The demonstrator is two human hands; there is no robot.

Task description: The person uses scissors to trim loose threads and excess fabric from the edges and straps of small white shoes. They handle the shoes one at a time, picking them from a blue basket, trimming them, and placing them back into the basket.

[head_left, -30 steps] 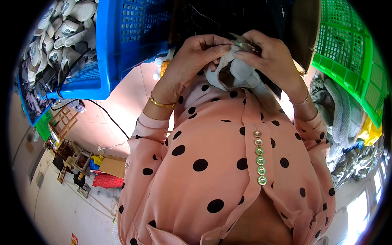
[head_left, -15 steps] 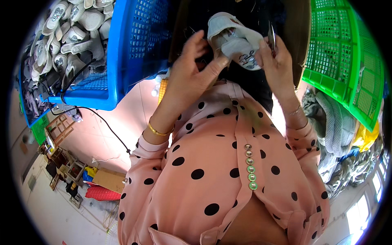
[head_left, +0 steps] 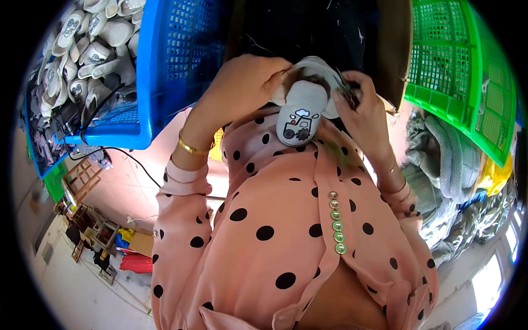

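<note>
A small whitish fabric shoe upper (head_left: 304, 104) hangs in front of my body, its printed tractor picture facing up and its open collar away from me. My left hand (head_left: 246, 85) is closed, pinching the upper's left edge between thumb and fingers. On the other side, my right hand (head_left: 367, 113) has its fingers around dark metal snips (head_left: 346, 93), and its thumb and fingertips meet the upper's right edge. Fingers partly cover the snips, so whether the blades are apart cannot be seen.
A blue plastic basket (head_left: 153, 71) stands at left, heaped with similar shoe uppers (head_left: 93, 58). At right is a green crate (head_left: 440, 66), with grey fabric pieces (head_left: 440, 157) below it. A brown cardboard edge (head_left: 397, 52) rises past my right hand. A black cable (head_left: 135, 159) hangs below the basket.
The upper has turned so its tractor print faces up toward me, and it has come lower, nearer my body. My left hand has closed on its left edge; before, its fingers were spread.
</note>
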